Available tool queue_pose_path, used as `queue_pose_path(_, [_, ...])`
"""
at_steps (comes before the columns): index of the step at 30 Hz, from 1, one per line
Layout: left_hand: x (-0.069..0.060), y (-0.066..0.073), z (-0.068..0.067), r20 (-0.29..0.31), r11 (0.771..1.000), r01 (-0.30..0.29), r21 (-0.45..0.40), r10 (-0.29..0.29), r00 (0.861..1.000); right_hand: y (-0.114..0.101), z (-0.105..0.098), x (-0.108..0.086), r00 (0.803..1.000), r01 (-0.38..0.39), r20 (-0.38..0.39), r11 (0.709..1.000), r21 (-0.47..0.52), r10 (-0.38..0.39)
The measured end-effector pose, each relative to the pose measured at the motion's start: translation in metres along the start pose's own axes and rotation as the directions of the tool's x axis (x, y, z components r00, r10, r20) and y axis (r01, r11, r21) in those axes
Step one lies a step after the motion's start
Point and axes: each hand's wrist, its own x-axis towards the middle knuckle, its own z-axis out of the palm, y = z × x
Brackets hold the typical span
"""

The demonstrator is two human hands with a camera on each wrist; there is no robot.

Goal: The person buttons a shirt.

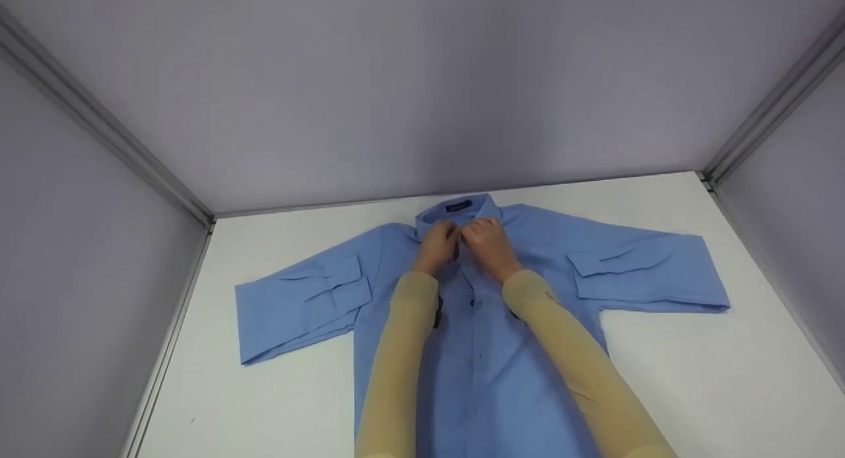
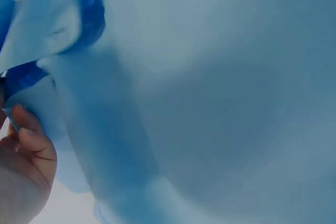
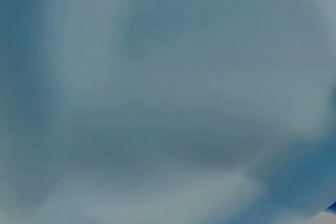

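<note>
A light blue long-sleeved shirt (image 1: 409, 273) lies front up, its collar (image 1: 489, 207) at the far end and a dark label (image 1: 459, 206) inside the neck. My left hand (image 1: 437, 245) pinches the cloth at the left side of the collar opening. Close beside it, my right hand (image 1: 490, 247) has its fingers curled on the opposite front edge, just below the collar. The fingertips nearly meet and hide the cloth between them. In the left wrist view, curled fingers (image 2: 31, 135) hold a cloth edge. Blurred blue cloth (image 3: 184, 103) fills most of the right wrist view.
Both sleeves are folded back on themselves, the left sleeve (image 1: 297, 313) and the right sleeve (image 1: 647, 266). A white table (image 1: 264, 412) lies underneath. Grey panels stand around it, including a back wall (image 1: 422, 88) close behind the collar.
</note>
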Motion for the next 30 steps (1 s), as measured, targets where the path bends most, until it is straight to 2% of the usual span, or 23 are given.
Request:
queue_pose_path(2, [0.001, -0.002, -0.001, -0.018, 0.997, 0.002, -0.073, -0.003, 1.0, -0.001, 0.001, 0.0, 1.0, -0.004, 0.0, 1.0, 0.006, 0.004])
queue_pose_path(6, [0.001, -0.003, -0.005, -0.011, 0.979, 0.037, -0.199, -0.04, 0.999, -0.002, 0.001, 0.002, 1.0, -0.014, 0.004, 0.999, 0.034, 0.014])
queue_pose_path(13, [0.004, -0.001, -0.009, -0.003, 0.959, 0.081, -0.271, -0.085, 0.996, -0.001, 0.002, 0.008, 0.999, -0.026, -0.016, 0.998, 0.051, 0.027])
queue_pose_path(17, [0.003, 0.0, -0.01, 0.018, 0.939, 0.112, -0.325, -0.113, 0.993, -0.001, 0.003, 0.009, 0.999, -0.049, 0.028, 0.997, 0.061, 0.047])
queue_pose_path(20, [0.003, -0.001, -0.012, 0.037, 0.938, 0.113, -0.329, -0.107, 0.994, 0.0, 0.003, 0.011, 0.997, -0.062, 0.051, 0.996, 0.071, 0.058])
queue_pose_path(25, [0.005, -0.003, -0.013, 0.023, 0.962, 0.071, -0.263, -0.067, 0.997, 0.002, 0.003, 0.016, 0.997, -0.061, 0.057, 0.996, 0.071, 0.057])
queue_pose_path(27, [0.004, -0.004, -0.012, 0.024, 0.966, 0.067, -0.25, -0.063, 0.998, 0.003, 0.003, 0.016, 0.994, -0.082, 0.08, 0.991, 0.11, 0.074])
queue_pose_path(30, [0.003, -0.007, -0.011, 0.03, 0.976, 0.049, -0.212, -0.043, 0.999, 0.005, 0.002, 0.016, 0.982, -0.129, 0.163, 0.969, 0.212, 0.095])
